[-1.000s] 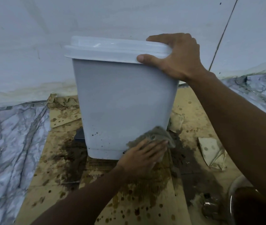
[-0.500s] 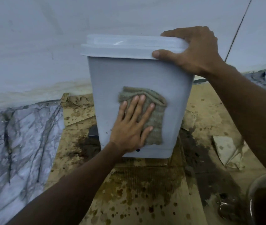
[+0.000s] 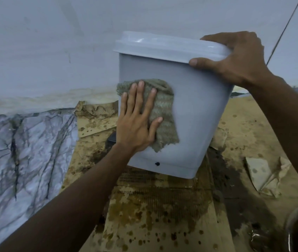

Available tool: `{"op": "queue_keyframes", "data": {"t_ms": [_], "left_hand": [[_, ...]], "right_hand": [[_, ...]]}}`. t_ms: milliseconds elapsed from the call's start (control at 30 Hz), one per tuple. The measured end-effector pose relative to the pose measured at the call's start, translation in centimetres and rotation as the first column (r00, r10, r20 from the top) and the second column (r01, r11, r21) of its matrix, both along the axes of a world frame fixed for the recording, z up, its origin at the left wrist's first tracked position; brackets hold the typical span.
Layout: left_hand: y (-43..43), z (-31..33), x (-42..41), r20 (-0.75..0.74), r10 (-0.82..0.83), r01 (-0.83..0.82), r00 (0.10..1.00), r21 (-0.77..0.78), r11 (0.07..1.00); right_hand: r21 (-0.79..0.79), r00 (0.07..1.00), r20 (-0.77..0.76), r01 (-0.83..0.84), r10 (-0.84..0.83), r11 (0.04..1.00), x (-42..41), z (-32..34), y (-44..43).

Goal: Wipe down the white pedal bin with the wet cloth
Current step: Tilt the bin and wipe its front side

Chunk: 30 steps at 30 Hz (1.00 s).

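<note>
Head: flat left hand point(image 3: 137, 122) presses knitted cloth point(image 3: 164, 110) on bin point(image 3: 199, 110); right hand point(image 3: 239, 59) grips lid point(image 3: 162, 46).

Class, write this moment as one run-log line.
left hand: presses cloth on bin front | right hand: grips lid | dark spot: near bin base, below cloth

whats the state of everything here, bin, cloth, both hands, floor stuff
pedal bin, lid shut, one dark spot near its base
cloth, spread flat on the bin's front, under the left hand
left hand, fingers straight, pressing the cloth
right hand, gripping the lid's corner
cardboard, wet, stained brown
bowl, holds dark liquid, mostly out of frame
</note>
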<state>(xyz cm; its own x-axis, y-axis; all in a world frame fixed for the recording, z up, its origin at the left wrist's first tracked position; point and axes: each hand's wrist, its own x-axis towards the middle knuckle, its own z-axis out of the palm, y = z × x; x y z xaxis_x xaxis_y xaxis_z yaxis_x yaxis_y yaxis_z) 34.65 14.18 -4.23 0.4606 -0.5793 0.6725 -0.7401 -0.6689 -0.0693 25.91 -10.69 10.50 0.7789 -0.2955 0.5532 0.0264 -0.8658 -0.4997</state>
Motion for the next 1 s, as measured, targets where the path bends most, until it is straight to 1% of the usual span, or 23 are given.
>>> {"op": "queue_keyframes", "data": {"t_ms": [67,133,200,233,300,367,467,567,633,700,767,833,867,900,933,1000], "left_hand": [[-0.2,-0.6,-0.7,-0.035,0.002,-0.004,0.999,-0.051,0.999],[0.0,-2.8,-2.4,-0.127,0.038,-0.047,0.991,-0.066,0.997],[0.6,-5.4,-4.6,-0.211,0.058,-0.062,0.976,-0.015,0.998],[0.9,-6.6,-5.6,-0.227,0.054,-0.050,0.972,0.024,0.998],[1.2,-8.1,-6.9,-0.224,0.050,-0.033,0.973,0.081,0.996],[0.9,-7.9,-6.8,-0.207,0.040,-0.021,0.978,0.090,0.996],[-0.4,-5.6,-5.3,-0.174,-0.011,0.021,0.985,0.060,0.998],[-2.0,-2.1,-3.1,-0.128,-0.023,0.019,0.991,-0.035,0.999],[-2.7,-0.4,-1.9,-0.125,0.009,-0.026,0.992,-0.135,0.991],[-2.9,-0.4,-1.8,-0.176,0.057,-0.102,0.983,-0.259,0.960],[-2.6,-2.3,-3.2,-0.298,0.114,-0.227,0.948,-0.379,0.897],[-2.1,-5.0,-5.6,-0.458,0.149,-0.374,0.876,-0.451,0.810],[-2.0,-6.3,-6.8,-0.524,0.158,-0.431,0.837,-0.453,0.781],[-2.0,-7.3,-7.9,-0.569,0.168,-0.464,0.805,-0.427,0.776],[-2.2,-8.0,-8.8,-0.585,0.181,-0.468,0.791,-0.387,0.795],[-2.6,-8.2,-9.4,-0.553,0.182,-0.405,0.813,-0.313,0.859]], "right_hand": [[-0.005,1.000,0.001,-0.008,0.008,1.000,0.2,0.1,0.3],[-0.014,1.000,0.000,-0.022,0.022,1.000,0.4,0.1,0.6],[-0.011,1.000,0.005,-0.025,0.025,1.000,0.5,0.0,0.7],[-0.007,1.000,0.009,-0.028,0.028,1.000,0.4,0.0,0.6],[-0.013,0.999,0.021,-0.043,0.043,0.999,0.2,0.0,0.3],[-0.018,0.998,0.031,-0.062,0.062,0.998,0.1,0.0,0.1],[0.026,0.997,0.035,-0.063,0.062,0.998,0.0,0.1,0.0],[0.018,0.997,0.034,-0.066,0.065,0.998,0.0,-0.1,0.0],[0.010,0.996,0.039,-0.078,0.078,0.997,0.0,-0.1,0.1],[0.001,0.995,0.039,-0.091,0.091,0.996,0.1,-0.1,0.2],[-0.007,0.995,0.036,-0.096,0.096,0.995,0.1,0.0,0.4],[0.004,0.995,0.038,-0.091,0.091,0.996,0.1,-0.1,0.4],[0.014,0.995,0.039,-0.089,0.089,0.996,0.1,-0.2,0.4],[0.022,0.995,0.039,-0.090,0.089,0.996,0.1,-0.2,0.4],[0.024,0.995,0.038,-0.091,0.090,0.996,0.1,-0.2,0.4],[0.033,0.995,0.041,-0.089,0.087,0.996,0.2,-0.3,0.3]]}}
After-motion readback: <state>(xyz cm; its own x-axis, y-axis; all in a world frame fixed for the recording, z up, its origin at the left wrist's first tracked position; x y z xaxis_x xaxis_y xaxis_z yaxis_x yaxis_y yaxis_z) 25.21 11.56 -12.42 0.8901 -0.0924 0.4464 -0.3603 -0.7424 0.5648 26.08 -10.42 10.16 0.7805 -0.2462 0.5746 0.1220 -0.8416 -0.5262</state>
